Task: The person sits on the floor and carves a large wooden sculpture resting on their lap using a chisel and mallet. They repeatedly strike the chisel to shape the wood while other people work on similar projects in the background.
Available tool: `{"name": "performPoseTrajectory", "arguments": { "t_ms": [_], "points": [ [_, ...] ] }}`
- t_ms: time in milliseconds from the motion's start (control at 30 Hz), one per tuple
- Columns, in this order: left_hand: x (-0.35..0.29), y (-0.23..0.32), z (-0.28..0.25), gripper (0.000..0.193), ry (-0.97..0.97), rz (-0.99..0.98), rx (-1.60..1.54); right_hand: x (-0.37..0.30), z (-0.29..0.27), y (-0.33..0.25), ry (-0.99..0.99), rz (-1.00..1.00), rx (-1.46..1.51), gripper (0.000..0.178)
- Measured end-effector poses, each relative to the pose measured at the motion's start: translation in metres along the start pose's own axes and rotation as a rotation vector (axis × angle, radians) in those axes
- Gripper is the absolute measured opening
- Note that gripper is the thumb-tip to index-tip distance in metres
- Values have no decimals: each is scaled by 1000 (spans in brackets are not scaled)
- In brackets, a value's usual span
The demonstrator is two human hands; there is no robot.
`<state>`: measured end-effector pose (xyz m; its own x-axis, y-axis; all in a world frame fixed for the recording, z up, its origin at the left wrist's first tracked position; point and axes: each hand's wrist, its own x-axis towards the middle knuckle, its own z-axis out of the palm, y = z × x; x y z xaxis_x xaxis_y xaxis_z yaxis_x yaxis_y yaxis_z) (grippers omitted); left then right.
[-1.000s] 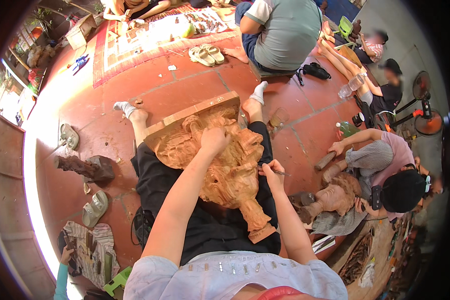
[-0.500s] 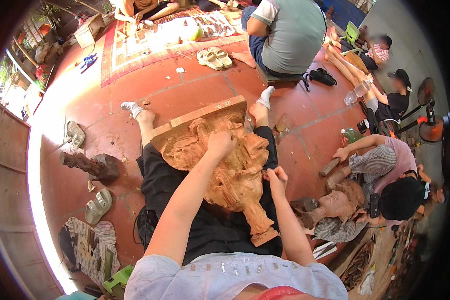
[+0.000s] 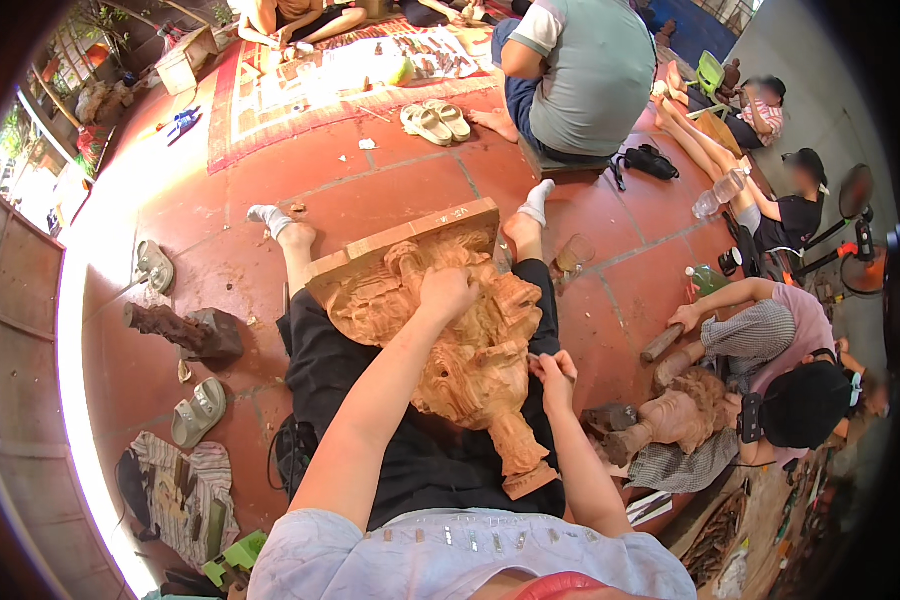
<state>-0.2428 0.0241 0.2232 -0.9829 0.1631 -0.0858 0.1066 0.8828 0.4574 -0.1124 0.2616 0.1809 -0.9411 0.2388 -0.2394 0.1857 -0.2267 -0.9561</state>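
Across my lap and between my legs lies a large light-brown wood carving (image 3: 480,375) with deep folds and a flat base board at its far end. My left hand (image 3: 449,293) is closed on its upper middle, the fingertips hidden among the carved folds. Close to the carving's right edge, my right hand (image 3: 555,375) is closed in a pinch. What it holds is too small and dark to make out.
To my right a person in a black cap (image 3: 805,408) handles another wooden figure (image 3: 670,418). A dark wood piece (image 3: 210,335) and sandals (image 3: 199,412) lie left. Ahead, another person (image 3: 592,85) sits near a red mat (image 3: 232,140). Tools lie on striped cloth (image 3: 210,470).
My right hand has moved slightly down and to the right, beside the carving's edge. My left hand stays at the same spot on the carving. The whole view has shifted a little.
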Motion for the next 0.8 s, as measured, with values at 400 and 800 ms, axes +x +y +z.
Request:
{"name": "performPoseTrajectory", "arguments": {
  "t_ms": [400,800],
  "points": [
    [1,2,0,33,-8,-14,2,-5,-7,12,-30,24,113,20],
    [-1,0,0,34,23,-9,-19,5,-5,12,-22,34,123,19]
  ]
}}
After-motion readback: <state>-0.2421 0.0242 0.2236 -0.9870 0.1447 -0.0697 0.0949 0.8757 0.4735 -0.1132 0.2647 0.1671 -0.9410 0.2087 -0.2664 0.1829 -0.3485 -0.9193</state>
